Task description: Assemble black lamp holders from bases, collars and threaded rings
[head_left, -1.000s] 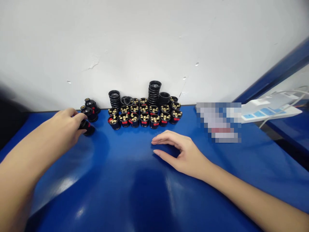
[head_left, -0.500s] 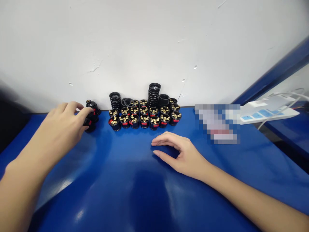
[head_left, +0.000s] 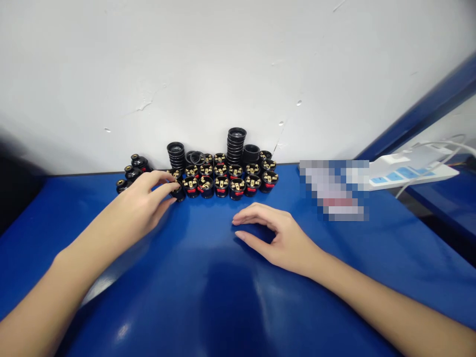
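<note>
My left hand [head_left: 147, 201] has its thumb and fingers around the front-left black socket [head_left: 180, 193], at the end of several rows of black sockets with brass contacts and red parts. Part of that socket is hidden by the fingers. My right hand [head_left: 266, 233] rests on the blue table [head_left: 193, 292] in front of the rows, fingers curved, thumb apart, nothing between them. Left of my left fingers stand black domed pieces [head_left: 132, 172] with brass tops.
Behind the sockets rise two stacks of black rings [head_left: 236, 146] [head_left: 176, 155], near loose rings [head_left: 195, 158]. A pixelated item [head_left: 334, 191] and a white power strip [head_left: 412, 174] with cables lie at the right. A pale wall [head_left: 223, 64] borders the back.
My left hand has moved right from the domed pieces to the front-left socket. More domed pieces are now uncovered. My right hand has stayed in place.
</note>
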Tool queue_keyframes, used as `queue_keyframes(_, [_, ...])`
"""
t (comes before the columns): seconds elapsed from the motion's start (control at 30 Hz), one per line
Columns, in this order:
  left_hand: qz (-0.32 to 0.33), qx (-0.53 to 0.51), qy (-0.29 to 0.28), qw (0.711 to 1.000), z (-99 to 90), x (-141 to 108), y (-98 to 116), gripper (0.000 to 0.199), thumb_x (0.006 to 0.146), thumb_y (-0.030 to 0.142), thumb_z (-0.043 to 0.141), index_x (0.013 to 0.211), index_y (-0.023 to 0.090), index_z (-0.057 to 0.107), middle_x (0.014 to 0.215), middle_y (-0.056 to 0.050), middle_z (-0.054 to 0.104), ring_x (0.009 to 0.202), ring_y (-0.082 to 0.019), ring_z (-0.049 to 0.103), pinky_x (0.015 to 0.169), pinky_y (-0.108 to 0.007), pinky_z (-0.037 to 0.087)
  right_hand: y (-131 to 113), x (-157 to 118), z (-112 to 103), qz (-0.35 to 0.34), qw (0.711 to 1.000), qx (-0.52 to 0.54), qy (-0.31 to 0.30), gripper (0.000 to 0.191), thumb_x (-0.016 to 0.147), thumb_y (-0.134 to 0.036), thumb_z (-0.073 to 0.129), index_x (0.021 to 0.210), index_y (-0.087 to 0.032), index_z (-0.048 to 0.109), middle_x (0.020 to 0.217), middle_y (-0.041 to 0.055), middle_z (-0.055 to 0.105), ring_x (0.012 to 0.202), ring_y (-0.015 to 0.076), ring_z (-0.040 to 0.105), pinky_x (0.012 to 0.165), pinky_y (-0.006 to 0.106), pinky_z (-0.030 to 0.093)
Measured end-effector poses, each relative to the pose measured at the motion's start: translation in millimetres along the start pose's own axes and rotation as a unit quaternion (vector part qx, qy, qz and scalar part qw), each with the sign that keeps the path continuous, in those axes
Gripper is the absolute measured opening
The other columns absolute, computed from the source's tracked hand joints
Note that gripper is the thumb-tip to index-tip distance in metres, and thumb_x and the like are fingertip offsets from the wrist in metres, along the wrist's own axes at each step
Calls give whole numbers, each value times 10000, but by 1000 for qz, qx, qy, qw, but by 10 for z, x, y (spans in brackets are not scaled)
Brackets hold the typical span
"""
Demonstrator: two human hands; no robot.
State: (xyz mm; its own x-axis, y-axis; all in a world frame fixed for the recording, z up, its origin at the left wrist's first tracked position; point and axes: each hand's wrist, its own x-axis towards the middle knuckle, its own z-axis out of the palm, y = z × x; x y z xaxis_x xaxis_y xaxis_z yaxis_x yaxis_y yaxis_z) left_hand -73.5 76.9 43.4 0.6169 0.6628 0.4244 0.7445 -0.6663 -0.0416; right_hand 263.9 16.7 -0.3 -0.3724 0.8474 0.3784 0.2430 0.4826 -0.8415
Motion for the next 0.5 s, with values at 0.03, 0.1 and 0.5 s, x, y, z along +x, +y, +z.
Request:
queue_keyframes(0.03, [-5,-3,-3,1000,0,-3,-18,307,1118,328,555,1361,220,708,1394,-152,690,1268,-353,717,1105,-540,617,0,0,0,-1,1000,0,1,195,985,-159,776,1172,-214,769,1112,54,824,1035,187,840,991,321,699])
queue_keyframes(0.1, [-11,-9,-13,1000,-11,-8,-48,286,1119,354,555,1310,225,723,1339,-127,711,1206,-324,743,1079,-494,627,-4,1,-1,-2,1000,-2,1,191,986,-160,777,1167,-217,773,1103,52,826,1029,190,840,986,330,702])
queue_keyframes(0.5, [60,-152,-77,984,-143,58,189,251,1125,265,594,1342,322,705,1325,-49,714,1110,-192,778,988,-295,621,-25,4,-8,1,1000,-3,-1,187,990,-148,769,1162,-221,776,1101,56,828,1020,196,841,984,348,708])
